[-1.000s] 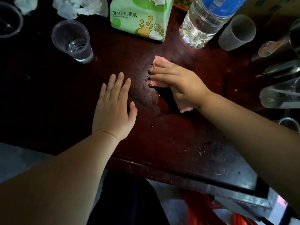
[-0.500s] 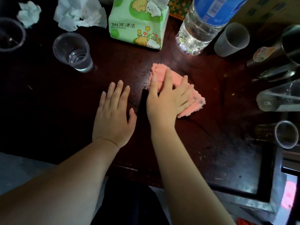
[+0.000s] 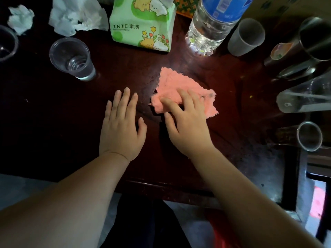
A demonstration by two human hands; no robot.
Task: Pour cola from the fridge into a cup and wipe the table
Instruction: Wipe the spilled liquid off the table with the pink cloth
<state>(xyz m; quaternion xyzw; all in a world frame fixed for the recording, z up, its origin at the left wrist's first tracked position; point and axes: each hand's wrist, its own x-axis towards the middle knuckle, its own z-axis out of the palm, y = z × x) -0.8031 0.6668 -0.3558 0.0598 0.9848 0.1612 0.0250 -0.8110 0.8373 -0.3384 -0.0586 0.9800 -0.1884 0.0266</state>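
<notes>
A pink cloth [image 3: 172, 85] lies crumpled on the dark red-brown table [image 3: 232, 108], near its middle. My right hand [image 3: 188, 129] rests on the cloth's near part, its fingers bent and digging into the fabric so that it bunches under them, the thumb at the cloth's near edge. To its left my left hand [image 3: 121, 129] lies flat on the table with straight fingers, apart from the cloth. A clear plastic cup [image 3: 71, 58] stands upright at the back left. No cola is in view.
At the back stand a green tissue pack [image 3: 141, 24], crumpled tissues [image 3: 77, 17], a water bottle [image 3: 209, 27] and a grey cup [image 3: 245, 36]. Glasses [image 3: 304, 99] and a metal cup [image 3: 315, 38] crowd the right edge. Another cup [image 3: 7, 43] is at the far left.
My right hand swung round with the cloth, first flat on it, and now its fingers have curled and pulled the cloth into a bunch. My left hand stayed flat in place.
</notes>
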